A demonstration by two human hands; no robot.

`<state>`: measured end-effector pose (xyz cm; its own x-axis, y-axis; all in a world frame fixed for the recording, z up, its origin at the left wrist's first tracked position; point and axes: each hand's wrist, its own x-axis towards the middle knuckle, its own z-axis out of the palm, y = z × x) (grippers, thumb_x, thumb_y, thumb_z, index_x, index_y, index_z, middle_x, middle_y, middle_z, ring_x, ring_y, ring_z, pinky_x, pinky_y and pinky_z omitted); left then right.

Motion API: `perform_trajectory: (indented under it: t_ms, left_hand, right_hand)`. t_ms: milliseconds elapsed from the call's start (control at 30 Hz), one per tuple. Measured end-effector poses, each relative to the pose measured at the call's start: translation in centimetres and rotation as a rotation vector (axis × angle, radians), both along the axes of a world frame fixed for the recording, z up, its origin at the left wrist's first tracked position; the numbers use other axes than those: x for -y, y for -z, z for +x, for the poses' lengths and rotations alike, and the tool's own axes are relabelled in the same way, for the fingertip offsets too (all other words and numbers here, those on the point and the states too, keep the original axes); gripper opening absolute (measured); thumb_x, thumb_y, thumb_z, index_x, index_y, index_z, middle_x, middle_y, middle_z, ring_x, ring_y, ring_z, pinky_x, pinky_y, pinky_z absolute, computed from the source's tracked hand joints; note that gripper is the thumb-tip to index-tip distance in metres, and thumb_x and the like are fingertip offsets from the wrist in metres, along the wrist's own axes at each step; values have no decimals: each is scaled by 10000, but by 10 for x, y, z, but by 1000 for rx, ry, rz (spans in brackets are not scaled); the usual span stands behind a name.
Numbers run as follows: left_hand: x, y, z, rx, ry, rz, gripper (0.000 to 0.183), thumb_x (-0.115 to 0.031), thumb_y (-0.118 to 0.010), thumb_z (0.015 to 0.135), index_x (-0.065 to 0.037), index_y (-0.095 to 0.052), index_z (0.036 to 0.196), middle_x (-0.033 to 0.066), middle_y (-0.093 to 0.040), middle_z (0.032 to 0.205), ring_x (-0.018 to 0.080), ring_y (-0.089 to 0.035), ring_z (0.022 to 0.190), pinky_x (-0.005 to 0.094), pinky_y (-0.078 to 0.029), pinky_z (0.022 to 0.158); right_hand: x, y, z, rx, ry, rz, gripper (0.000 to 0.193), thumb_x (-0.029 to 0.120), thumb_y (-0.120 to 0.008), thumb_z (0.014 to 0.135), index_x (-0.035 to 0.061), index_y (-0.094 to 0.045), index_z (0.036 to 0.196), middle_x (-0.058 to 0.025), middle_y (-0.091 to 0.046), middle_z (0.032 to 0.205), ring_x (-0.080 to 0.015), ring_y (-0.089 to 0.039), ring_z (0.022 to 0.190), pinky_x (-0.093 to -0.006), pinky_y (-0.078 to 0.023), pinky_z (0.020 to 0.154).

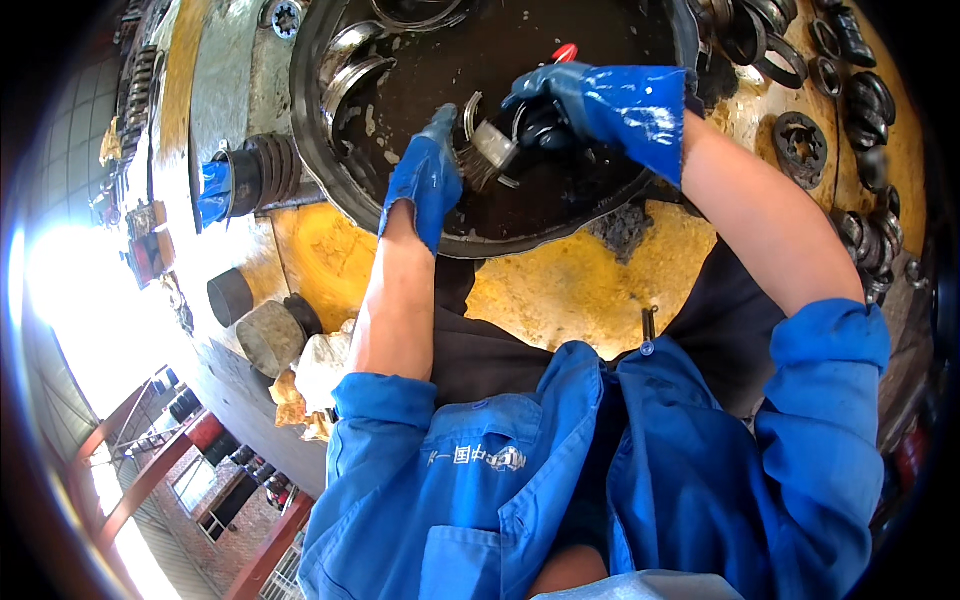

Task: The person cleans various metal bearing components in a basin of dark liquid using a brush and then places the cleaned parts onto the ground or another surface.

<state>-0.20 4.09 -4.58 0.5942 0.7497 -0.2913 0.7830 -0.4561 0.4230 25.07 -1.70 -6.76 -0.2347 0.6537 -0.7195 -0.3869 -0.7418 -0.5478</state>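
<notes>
Both my hands wear blue rubber gloves and are over a large black basin [345, 195] of dark liquid. My right hand [555, 95] is closed round a paint brush [494, 146]; its red handle end pokes up beyond the fingers. The brush's metal band and dark bristles point down and left, towards my left hand [432, 160]. That hand has its fingers curled at the edge of a thin metal ring [470, 113], which the bristles seem to touch. The brush partly covers the ring. Shiny metal rings [355, 75] lie in the basin's left side.
Dark gear-like parts [800, 150] and black rings [785, 62] lie on the yellow surface at right. A stack of dark rings [275, 170] and a grey cylinder [230, 297] stand at left. A small bolt-like part [648, 330] lies near my lap.
</notes>
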Motion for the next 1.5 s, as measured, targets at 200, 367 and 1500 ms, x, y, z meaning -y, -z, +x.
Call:
perform_trajectory:
  t_ms: [200,367,1500]
  left_hand:
    - [-32,93,-52,328,105,109,364,-249,-508,1084,-10,-628,1330,161,-720,1186,185,-638,990,323,-483,968]
    - [10,3,25,481,-455,-494,460,-369,-489,1100,16,-651,1293,115,-718,1184,162,-617,1040,301,-463,989]
    - [3,29,15,239,-134,-147,381,-232,-539,1019,-54,-634,1342,221,-628,1371,368,-581,1303,397,-449,1099]
  right_hand:
    - [-20,-10,11,200,246,-164,229,320,-672,948,154,-758,1079,-72,-780,968,-228,-760,797,-398,-595,655]
    - [-6,75,22,315,212,344,222,297,-670,966,148,-753,1107,-88,-787,1013,-242,-761,875,-415,-605,707]
    - [27,-30,-12,1544,-907,1513,400,102,-671,833,159,-679,1228,-115,-655,1328,-321,-663,1182,-436,-585,884]
